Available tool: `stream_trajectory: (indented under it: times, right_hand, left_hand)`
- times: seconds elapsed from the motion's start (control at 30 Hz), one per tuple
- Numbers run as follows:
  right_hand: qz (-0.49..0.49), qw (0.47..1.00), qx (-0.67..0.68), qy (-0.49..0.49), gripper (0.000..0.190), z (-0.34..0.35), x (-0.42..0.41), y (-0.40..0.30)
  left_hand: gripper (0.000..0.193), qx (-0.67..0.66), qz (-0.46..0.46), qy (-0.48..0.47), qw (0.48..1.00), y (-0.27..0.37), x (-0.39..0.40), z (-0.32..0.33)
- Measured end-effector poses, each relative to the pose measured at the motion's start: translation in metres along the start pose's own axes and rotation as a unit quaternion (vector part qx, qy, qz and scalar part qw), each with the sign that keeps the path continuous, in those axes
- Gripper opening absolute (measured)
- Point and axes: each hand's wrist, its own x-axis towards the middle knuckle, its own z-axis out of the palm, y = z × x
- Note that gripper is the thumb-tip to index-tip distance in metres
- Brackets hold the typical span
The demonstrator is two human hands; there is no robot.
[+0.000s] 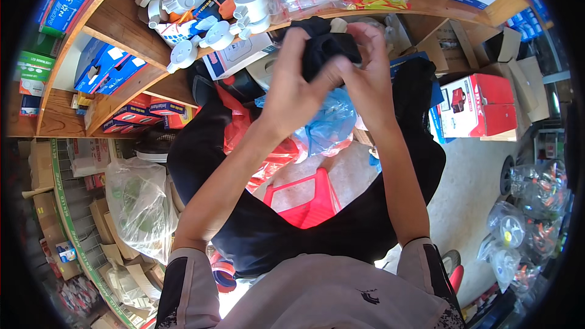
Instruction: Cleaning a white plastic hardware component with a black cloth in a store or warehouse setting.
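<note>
Both hands are raised in front of the shelf, around a black object (pixel 330 50) whose kind I cannot make out; it looks like a fabric or plastic piece with a pale part at its top. My left hand (pixel 299 77) grips its left side, fingers curled behind it, and is partly blurred. On its right side, my right hand (pixel 368 61) holds it between thumb and fingers. Beneath the hands lies a blue plastic bag (pixel 331 121), beside a red plastic bag (pixel 274 160). A red plastic stool (pixel 308 205) shows between my knees.
White round plastic junction boxes (pixel 220 35) crowd the wooden shelf (pixel 123 23) at upper left. A red and white carton (pixel 480 106) stands at the right, near open cardboard boxes (pixel 530 87). A clear plastic bag (pixel 139 205) hangs at left; bagged goods (pixel 539 210) are at far right.
</note>
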Motion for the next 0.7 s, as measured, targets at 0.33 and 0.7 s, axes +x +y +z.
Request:
stream_trajectory:
  times: [0.33,0.7]
  right_hand:
    - [0.109,0.979,0.172,0.006,0.028,0.033,-0.013,-0.004]
    - [-0.083,0.988,-0.126,0.043,0.032,-0.013,0.011,0.002]
  left_hand:
    - [0.01,-0.163,-0.068,0.118,0.977,0.006,0.011,-0.004]
    - [0.052,0.097,-0.067,-0.011,0.993,0.019,0.011,-0.04]
